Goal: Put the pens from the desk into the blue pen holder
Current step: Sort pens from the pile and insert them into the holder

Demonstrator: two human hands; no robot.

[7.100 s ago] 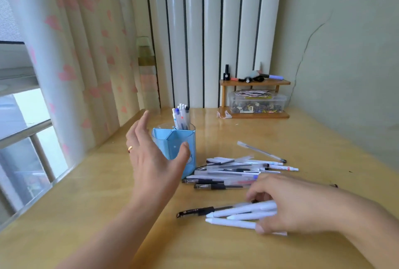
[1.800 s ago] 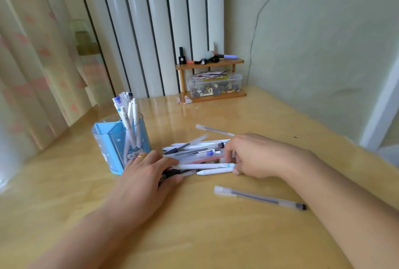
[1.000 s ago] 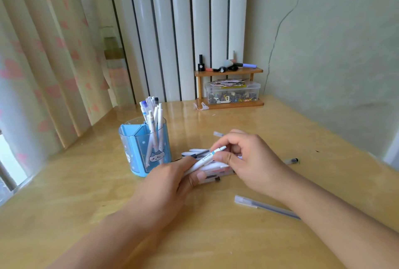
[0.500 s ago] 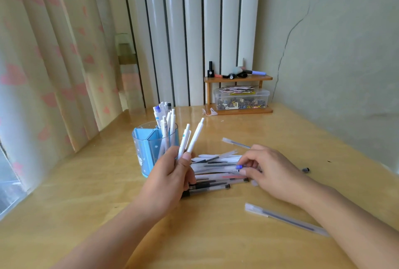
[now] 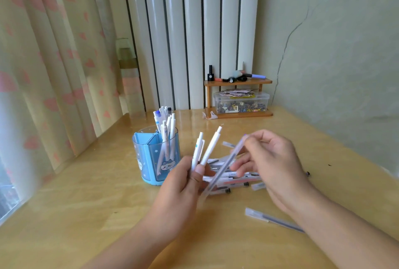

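Your left hand (image 5: 183, 184) is closed around a small bunch of white pens (image 5: 204, 149), tips fanned upward, held just beside the blue pen holder (image 5: 156, 156) on its right. Your right hand (image 5: 272, 160) pinches one translucent grey pen (image 5: 224, 165) near its upper end; the pen slants down toward the left hand and is motion-blurred, so whether it touches the bunch cannot be told. The holder stands upright on the tabletop (image 5: 86, 214) with several pens already in its rear compartment; the front compartments look empty, as far as the tinted wall allows. The remaining pens (image 5: 233, 179) lie in a loose heap behind and below your hands, and one more clear pen (image 5: 274, 220) lies apart, near your right forearm. In my judgement these pens are light, stiff and smooth-barrelled, prone to slipping and rolling; grip them mid-barrel as a bundle and keep them parallel before lowering. The holder is likely light plastic and could tip if a bunch catches its rim. Pens already standing in it crowd the opening and will obstruct a fanned bundle. A wooden shelf (image 5: 237, 82) with a clear storage box (image 5: 241, 103) sits well apart at the back and poses no obstruction.
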